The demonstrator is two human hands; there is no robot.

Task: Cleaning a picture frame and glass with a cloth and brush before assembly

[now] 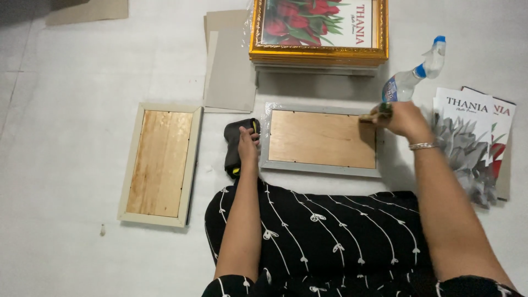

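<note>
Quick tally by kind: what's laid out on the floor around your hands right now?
Frames lying face down: 2, a cream one and a grey one
Gold frame face up on a stack: 1
Spray bottle: 1
Black tool under the left hand: 1
Small tool in the right hand: 1
Total: 6, leaving out loose card sheets and prints.
</note>
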